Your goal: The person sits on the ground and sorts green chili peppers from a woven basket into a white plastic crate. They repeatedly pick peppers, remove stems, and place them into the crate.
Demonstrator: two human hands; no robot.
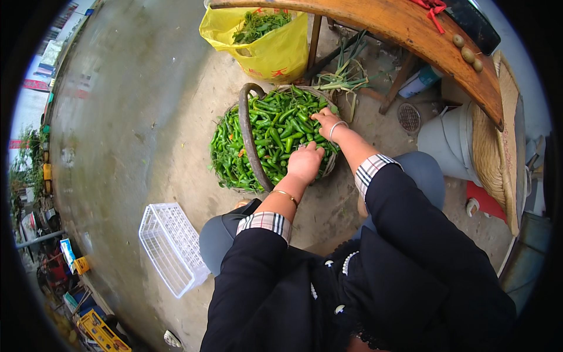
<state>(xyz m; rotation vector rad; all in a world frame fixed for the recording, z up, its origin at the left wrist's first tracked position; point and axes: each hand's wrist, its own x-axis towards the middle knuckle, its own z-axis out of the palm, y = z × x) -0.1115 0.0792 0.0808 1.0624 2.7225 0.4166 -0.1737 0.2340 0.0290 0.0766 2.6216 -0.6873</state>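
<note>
A round wicker basket (330,166) heaped with green chili peppers (281,127) stands on the concrete floor before my knees. A few peppers show orange or red, and green leaves lie among them. The thick curved basket handle (247,132) arches over the left part of the heap. My left hand (305,160), with a gold bracelet at the wrist, rests on the near right of the peppers. Farther up, my right hand (327,123), wearing a silver bangle, reaches into the right edge of the heap. Fingertips of both hands are partly hidden, so any grip is unclear.
Behind the basket stands a yellow plastic bag (281,53) of leafy greens. Green onions (347,72) lie under a wooden table (396,26). A white plastic crate (171,246) sits left of my knee. To the right are a grey bucket (448,141) and a straw-woven seat (488,163).
</note>
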